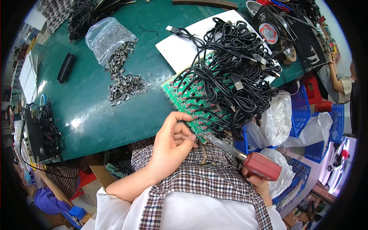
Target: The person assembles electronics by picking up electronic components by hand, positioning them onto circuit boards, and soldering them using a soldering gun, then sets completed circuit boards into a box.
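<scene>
My left hand (172, 143) is at the near left edge of a green circuit board panel (180, 94). Its fingers are curled, with thumb and forefinger at the board's edge; anything small between them is too hidden to make out. In my right hand (256, 183) is a soldering iron (262, 166) with a boxy red handle and a metal barrel. Its tip reaches the board's near edge, close to my left fingertips. Black cables (230, 73) with USB plugs lie bundled over the panel, some running to red-marked spots on it.
Small metal connectors (128, 88) spill from a clear plastic bag (109, 36) on the green table (96, 134). A black bar-shaped object (66, 68) lies at left. A fan (270, 30) stands back right, above blue baskets (301, 111). Other people sit at left and right.
</scene>
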Demonstrator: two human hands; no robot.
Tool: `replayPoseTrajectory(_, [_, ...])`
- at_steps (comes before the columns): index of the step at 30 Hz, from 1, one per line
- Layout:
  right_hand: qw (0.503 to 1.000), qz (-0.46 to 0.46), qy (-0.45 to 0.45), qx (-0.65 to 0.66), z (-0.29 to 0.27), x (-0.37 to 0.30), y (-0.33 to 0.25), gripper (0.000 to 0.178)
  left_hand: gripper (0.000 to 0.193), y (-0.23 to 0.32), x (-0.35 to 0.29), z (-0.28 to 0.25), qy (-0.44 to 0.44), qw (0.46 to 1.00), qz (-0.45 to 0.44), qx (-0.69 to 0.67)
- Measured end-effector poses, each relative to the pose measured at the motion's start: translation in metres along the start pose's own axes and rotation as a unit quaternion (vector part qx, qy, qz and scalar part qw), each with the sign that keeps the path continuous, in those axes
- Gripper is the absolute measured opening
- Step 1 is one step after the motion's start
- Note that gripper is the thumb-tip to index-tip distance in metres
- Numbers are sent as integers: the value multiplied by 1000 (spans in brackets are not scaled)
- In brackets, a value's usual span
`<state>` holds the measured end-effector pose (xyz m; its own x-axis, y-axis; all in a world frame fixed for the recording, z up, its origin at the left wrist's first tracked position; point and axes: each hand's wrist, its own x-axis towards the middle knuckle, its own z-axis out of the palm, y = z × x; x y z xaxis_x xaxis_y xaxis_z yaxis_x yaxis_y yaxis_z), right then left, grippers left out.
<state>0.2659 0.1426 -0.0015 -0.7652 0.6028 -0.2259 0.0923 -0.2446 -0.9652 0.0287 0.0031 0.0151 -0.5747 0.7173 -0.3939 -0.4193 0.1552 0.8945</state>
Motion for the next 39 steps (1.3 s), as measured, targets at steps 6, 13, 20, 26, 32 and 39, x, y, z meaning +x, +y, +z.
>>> replayPoseTrajectory(6, [999,-30,-7,-36,-7,-3,7,64,32,-1,0,0,2,1000,-1,-15])
replayPoseTrajectory(13, [997,-46,-12,-57,-4,-3,3,60,33,0,0,-1,1,1000,-8,-14])
replayPoseTrajectory(20, [999,25,30,25,2,-7,-3,56,38,-1,-1,-2,-9,1000,-2,-27])
replayPoseTrajectory(26, [993,43,54,94,7,-6,-1,78,26,9,7,-44,179,958,113,192])
replayPoseTrajectory(32, [993,48,48,101,11,-4,0,76,18,15,37,-82,253,820,189,478])
replayPoseTrajectory(39, [993,45,15,112,9,-4,-1,69,15,30,52,-90,196,822,195,499])
